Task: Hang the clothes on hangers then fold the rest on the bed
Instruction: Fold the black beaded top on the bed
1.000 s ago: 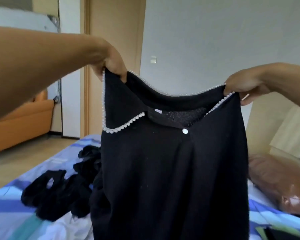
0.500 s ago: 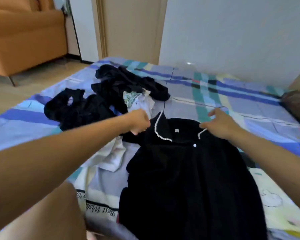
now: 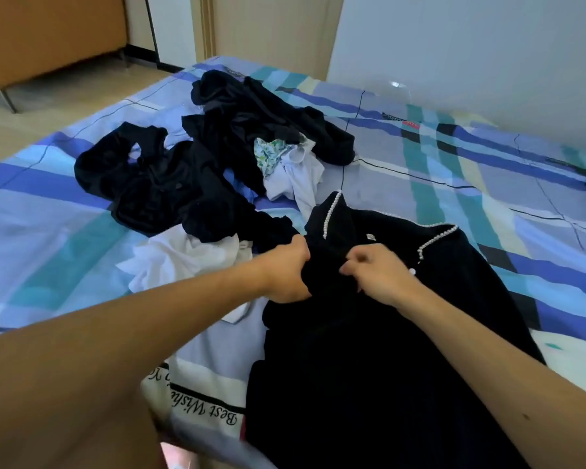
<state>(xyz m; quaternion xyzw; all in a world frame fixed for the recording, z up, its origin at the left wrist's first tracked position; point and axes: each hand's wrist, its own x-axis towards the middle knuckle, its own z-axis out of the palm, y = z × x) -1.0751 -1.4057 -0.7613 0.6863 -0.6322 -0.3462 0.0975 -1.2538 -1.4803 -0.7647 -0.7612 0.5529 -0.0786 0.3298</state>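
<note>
— Hands first: our left hand (image 3: 286,272) and right hand (image 3: 374,275) both pinch the black top (image 3: 369,350) below its collar, flat on the bed (image 3: 487,170).

— So we're folding. Next we need a sleeve brought inward; the pile (image 3: 197,170) waits.
</note>
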